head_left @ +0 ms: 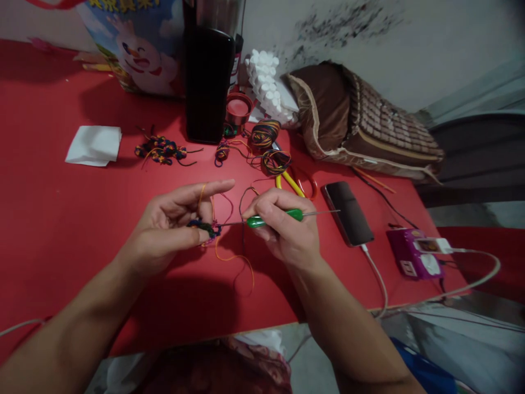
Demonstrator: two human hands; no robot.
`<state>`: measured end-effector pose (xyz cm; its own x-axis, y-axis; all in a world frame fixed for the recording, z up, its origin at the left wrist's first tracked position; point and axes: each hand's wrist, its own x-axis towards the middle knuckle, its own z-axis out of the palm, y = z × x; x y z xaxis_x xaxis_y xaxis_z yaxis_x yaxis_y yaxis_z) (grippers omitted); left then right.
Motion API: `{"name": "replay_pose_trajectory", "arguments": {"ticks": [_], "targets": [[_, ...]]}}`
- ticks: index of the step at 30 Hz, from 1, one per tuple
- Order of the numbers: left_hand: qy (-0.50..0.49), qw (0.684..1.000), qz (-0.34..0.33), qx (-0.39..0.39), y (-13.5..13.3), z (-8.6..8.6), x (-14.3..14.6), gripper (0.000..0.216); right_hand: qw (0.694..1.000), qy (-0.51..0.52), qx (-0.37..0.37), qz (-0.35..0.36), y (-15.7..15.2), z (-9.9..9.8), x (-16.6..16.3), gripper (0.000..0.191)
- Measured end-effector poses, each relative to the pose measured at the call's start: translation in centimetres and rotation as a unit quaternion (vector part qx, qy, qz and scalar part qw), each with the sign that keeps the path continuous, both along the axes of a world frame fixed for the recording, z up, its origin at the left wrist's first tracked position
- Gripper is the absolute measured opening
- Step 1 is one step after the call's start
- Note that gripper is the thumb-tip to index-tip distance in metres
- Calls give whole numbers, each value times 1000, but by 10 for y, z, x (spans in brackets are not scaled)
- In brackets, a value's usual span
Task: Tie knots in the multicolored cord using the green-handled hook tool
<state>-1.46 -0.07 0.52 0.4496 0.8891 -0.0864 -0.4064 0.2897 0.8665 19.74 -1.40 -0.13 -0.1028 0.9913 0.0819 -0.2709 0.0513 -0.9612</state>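
Observation:
Pinched between thumb and fingers of my left hand (pixel 164 230) is a small dark multicoloured crochet piece (pixel 207 227), with yarn looped over the raised index finger. My right hand (pixel 285 227) grips the green handle of a crochet hook (pixel 256 221); its thin metal tip reaches the edge of the piece, and a metal shaft also sticks out to the right. A loose orange yarn tail (pixel 233 257) hangs below the piece. Multicoloured yarn balls (pixel 264 134) lie beyond my hands, with strands trailing from them. Part of the piece is hidden by my left fingers.
Yellow-handled scissors (pixel 291 185) lie just beyond my right hand. A finished-looking knotted yarn cluster (pixel 162 150) and a white paper (pixel 94 145) sit at the left. Behind stands a tall black container (pixel 208 87). A phone (pixel 348 213) and purple power adapter (pixel 412 254) with cables lie right.

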Motion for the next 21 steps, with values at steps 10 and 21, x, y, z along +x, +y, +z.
{"name": "replay_pose_trajectory", "arguments": {"ticks": [10,21], "targets": [[3,1000,-17,10,0,-2,0,54,995,72,-56,34,5,-3,-3,30],[0,998,50,-50,-2,-2,11,58,980,167,-100,35,-4,-6,-32,27]]}}
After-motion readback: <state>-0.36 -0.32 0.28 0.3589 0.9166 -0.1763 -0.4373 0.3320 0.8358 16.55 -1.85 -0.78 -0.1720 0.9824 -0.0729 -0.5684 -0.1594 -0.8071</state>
